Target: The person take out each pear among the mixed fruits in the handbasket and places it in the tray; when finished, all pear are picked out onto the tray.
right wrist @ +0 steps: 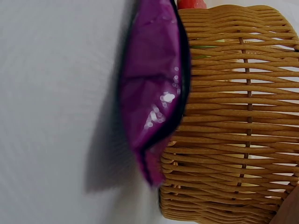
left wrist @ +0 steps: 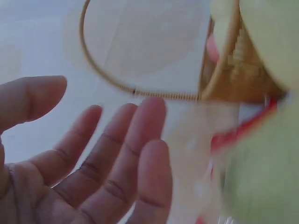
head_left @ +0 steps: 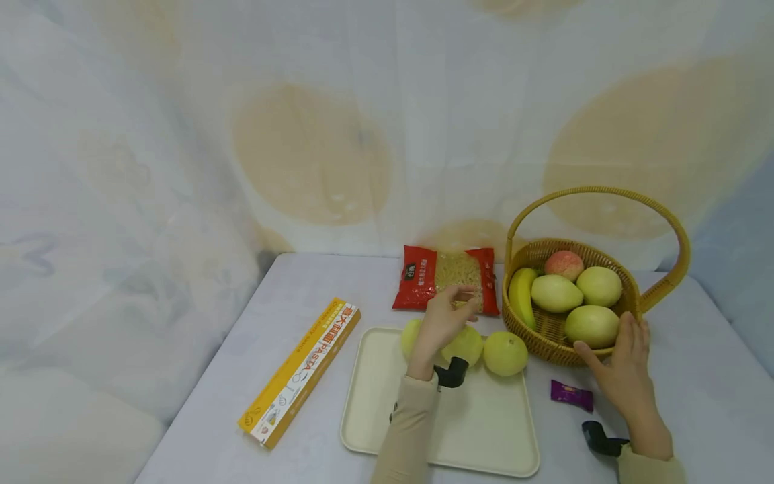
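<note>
Right hand [head_left: 627, 370] on a brown wicker basket with an arched handle [head_left: 547, 349], left hand [head_left: 444, 321] holding nothing

Nearest lies a cream rectangular tray [head_left: 478, 430], with a long yellow-and-white cardboard pasta box [head_left: 300, 373] slanting to its left. Right of the tray is a small shiny purple wrapped packet [head_left: 571, 396], just in front of the basket. The right hand rests against the basket's near right rim, fingers extended, thumb spread. Three round yellow-green fruits [head_left: 505, 353] sit along the tray's far edge; above them hangs the left hand, fingers loosely bent and apart. The basket, at far right, contains a yellow banana [head_left: 522, 297], a reddish peach [head_left: 564, 265] and three pale green fruits [head_left: 556, 293]. Left of it lies a red-and-clear plastic pasta bag [head_left: 456, 270].
</note>
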Demonstrator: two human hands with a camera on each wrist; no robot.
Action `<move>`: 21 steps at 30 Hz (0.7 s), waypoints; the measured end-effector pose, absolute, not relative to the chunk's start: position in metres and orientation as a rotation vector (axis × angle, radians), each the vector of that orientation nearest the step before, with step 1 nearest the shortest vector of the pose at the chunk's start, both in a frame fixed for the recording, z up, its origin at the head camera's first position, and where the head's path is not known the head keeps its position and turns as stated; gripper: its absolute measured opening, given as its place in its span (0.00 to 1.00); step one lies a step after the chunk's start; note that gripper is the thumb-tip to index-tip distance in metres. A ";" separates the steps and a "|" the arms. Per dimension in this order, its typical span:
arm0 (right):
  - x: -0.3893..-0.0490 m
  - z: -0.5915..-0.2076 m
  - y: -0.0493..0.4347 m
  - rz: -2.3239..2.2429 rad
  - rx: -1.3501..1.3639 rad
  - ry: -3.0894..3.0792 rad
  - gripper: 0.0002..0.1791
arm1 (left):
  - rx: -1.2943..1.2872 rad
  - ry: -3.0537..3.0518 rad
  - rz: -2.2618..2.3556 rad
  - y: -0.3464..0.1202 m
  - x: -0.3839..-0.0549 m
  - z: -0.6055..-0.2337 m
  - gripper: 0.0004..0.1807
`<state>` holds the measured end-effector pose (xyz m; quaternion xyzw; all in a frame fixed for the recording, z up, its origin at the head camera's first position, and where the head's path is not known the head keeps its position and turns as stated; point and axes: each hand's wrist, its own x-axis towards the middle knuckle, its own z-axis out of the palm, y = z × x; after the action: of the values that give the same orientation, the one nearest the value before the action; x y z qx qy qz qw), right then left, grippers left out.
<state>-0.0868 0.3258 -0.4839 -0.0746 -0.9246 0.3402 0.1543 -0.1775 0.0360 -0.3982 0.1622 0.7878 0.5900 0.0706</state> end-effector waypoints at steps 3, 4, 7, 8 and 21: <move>-0.087 -0.485 0.328 0.972 -0.201 -2.645 0.54 | 0.552 2.217 1.849 0.059 -0.181 -0.393 0.16; -0.087 -0.485 0.328 0.972 -0.199 -2.646 0.54 | 0.579 2.177 1.871 0.066 -0.182 -0.391 0.15; -0.086 -0.486 0.328 0.971 -0.204 -2.654 0.54 | 0.658 2.092 1.921 0.082 -0.186 -0.386 0.15; -0.086 -0.487 0.328 0.970 -0.209 -2.654 0.54 | 0.672 2.080 1.925 0.087 -0.188 -0.385 0.15; -0.086 -0.486 0.327 0.953 -0.207 -2.649 0.54 | 0.703 2.077 1.822 0.129 -0.213 -0.369 0.13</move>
<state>-0.0857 0.3268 -0.4864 -0.0723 -0.9265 0.3334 0.1589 -0.2130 0.1293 -0.3686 0.2439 0.7209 0.6324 0.1447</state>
